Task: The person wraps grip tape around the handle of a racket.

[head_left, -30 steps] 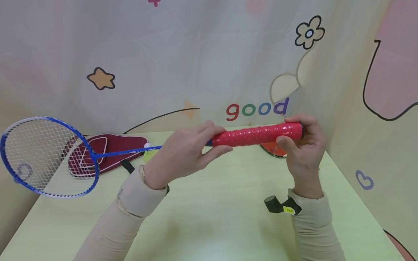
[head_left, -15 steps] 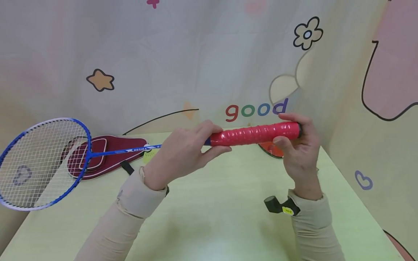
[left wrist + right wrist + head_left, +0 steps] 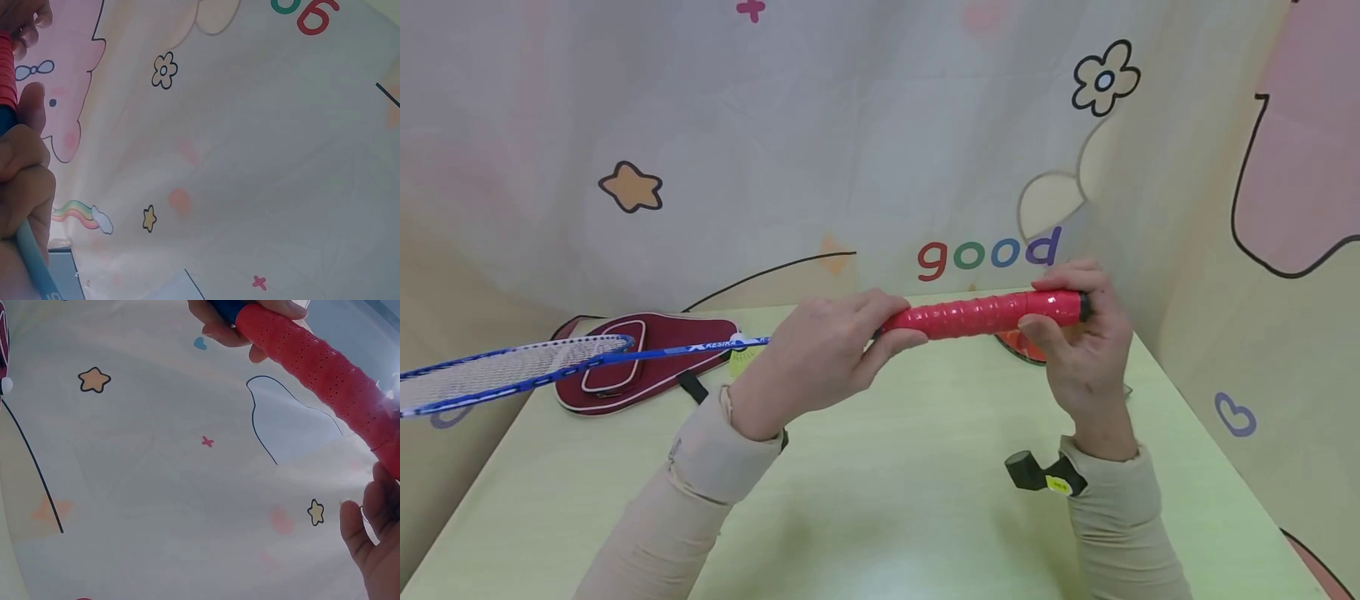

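Note:
A blue badminton racket point(image 3: 677, 350) is held level above the table, its strung head at the left seen nearly edge-on. Its handle point(image 3: 977, 317) is wrapped in shiny red grip tape; in the right wrist view this tape shows ridges and small holes. My left hand point(image 3: 820, 354) grips the racket where the shaft meets the handle, thumb below and fingers above. At the butt end, my right hand point(image 3: 1090, 350) holds the handle between thumb and fingers. The left wrist view shows curled left fingers point(image 3: 28, 187) around the blue shaft.
Behind the racket, a maroon racket cover point(image 3: 700, 329) lies on the table point(image 3: 910, 500) with a yellow shuttlecock point(image 3: 743, 357) beside it. An orange-red round object point(image 3: 1021, 344) sits partly hidden behind the handle. Printed fabric walls point(image 3: 880, 150) stand at the back and sides.
The racket has turned about its long axis, its head going from broad face to nearly edge-on. The right hand has shifted slightly left; the left hand stays almost in place.

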A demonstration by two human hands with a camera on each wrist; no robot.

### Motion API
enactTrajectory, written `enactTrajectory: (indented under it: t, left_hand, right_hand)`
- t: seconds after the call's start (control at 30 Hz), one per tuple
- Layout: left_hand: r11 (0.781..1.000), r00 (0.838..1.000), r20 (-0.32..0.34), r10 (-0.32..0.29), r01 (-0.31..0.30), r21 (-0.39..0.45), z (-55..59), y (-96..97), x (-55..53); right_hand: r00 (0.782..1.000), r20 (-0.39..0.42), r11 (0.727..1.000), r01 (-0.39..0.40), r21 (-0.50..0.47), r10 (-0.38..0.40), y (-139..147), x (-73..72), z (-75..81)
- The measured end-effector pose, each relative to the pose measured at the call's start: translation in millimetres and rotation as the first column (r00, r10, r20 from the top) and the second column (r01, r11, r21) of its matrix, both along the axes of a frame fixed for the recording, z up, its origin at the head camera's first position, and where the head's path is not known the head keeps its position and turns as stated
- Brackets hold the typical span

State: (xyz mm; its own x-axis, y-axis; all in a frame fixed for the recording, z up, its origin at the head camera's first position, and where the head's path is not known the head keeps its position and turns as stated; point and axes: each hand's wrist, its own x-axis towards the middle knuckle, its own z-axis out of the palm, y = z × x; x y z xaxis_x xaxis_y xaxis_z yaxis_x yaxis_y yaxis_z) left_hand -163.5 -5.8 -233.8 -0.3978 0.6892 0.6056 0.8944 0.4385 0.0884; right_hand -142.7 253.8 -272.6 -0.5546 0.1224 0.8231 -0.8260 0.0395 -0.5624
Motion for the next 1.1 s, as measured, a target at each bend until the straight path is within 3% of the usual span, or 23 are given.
enactTrajectory:
  t: [0.13, 0.43, 0.9, 1.1]
  left_hand:
    - [1.000, 1.000, -0.010, 0.003, -0.003, -0.006, 0.7, 1.1, 0.9]
    - [1.000, 1.000, -0.014, -0.017, 0.017, 0.006, 0.8, 0.6, 0.8]
    - [1.000, 1.000, 0.010, -0.001, 0.001, -0.012, -0.8, -1.8, -1.8]
    - [0.999, 0.999, 0.028, -0.027, 0.026, 0.041, -2.3, -3.4, -2.6]
  right_hand:
    - [1.000, 0.011, 1.000, 0.014, -0.002, -0.014, -0.3, 0.2, -1.3]
    - [0.993, 0.117, 1.000, 0.005, 0.020, -0.007, -0.1, 3.9, -3.0]
    - [0.991, 0.133, 0.995, -0.025, 0.096, 0.012, 2.1, 3.4, -2.4]
    - [0.987, 0.158, 0.983, -0.049, 0.179, 0.020, 7.0, 4.4, -3.7]
